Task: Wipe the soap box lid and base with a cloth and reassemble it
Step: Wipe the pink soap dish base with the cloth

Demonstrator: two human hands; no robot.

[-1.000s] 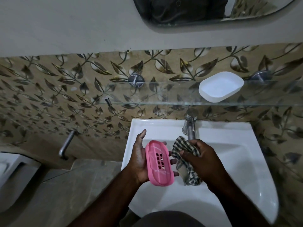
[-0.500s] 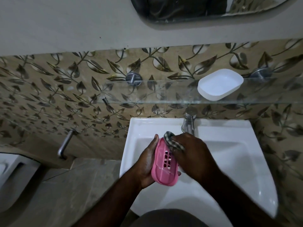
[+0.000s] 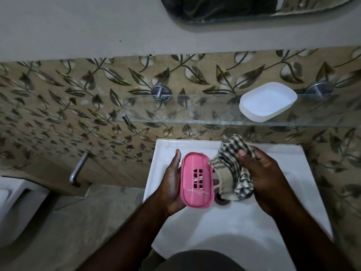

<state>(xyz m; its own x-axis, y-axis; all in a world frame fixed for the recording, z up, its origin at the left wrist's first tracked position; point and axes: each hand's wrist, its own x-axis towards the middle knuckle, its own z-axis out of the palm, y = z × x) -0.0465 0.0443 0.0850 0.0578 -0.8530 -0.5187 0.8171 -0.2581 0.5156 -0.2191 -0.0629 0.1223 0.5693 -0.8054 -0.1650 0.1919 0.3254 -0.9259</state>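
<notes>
At the lower left of the frame a smooth white ceramic fixture (image 3: 13, 208) is showing its rounded edge, and just right of it a bent, brushed-metal bar (image 3: 79, 169) is jutting from the wall tiles (image 3: 58, 106), which are carrying a glossy leaf-and-vine pattern on beige. Across the upper middle a clear glass shelf (image 3: 195, 108) is sitting on round metal brackets (image 3: 160, 92), with a dark curved mirror (image 3: 224, 8) above. Below centre, over the white glazed sink (image 3: 244, 227), the left hand (image 3: 172, 184) is gripping the pink soap box piece (image 3: 196, 179), thumb lying along its left edge and fingertips curling round its right; this oblong, round-cornered plastic piece is standing nearly upright with a cluster of rectangular slots at its middle. Just to its right a soft checked cloth (image 3: 232, 169), dark and cream, is hanging crumpled, its left corner appearing to touch the pink piece's upper right edge. The right hand (image 3: 265, 177) is clutching this cloth in curled fingers. At the upper right, the white soap box piece (image 3: 267, 101), a smooth, rounded, open tray, is resting on the glass shelf.
</notes>
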